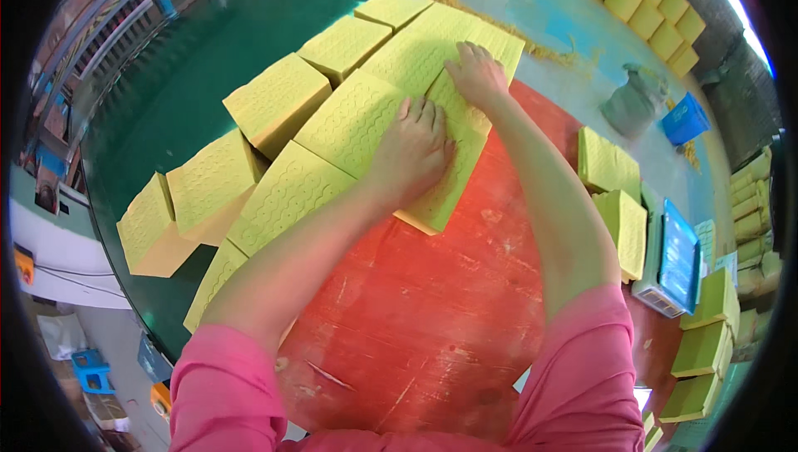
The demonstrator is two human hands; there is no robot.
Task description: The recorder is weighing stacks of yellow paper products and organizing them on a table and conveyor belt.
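Note:
My left hand [413,153] lies palm down on a yellow block [455,171] at the near right edge of a group of similar blocks. Its fingers are slightly bent and reach toward the seam with the neighbouring block [353,123]. Farther up, my right hand [480,76] rests on the top of the same group, fingers stretched out and a little apart. The blocks look like thick stacks of yellow paper, with rows of curved cut marks on top. Both palms face down, so what lies under them is hidden.
Looser yellow blocks [278,98] stand on a dark green round table [158,103]. Nearer me is a worn red tabletop [432,319]. At right are more blocks [611,161], a device with a blue top [680,256], a blue bin [686,119] and a grey sack [633,101].

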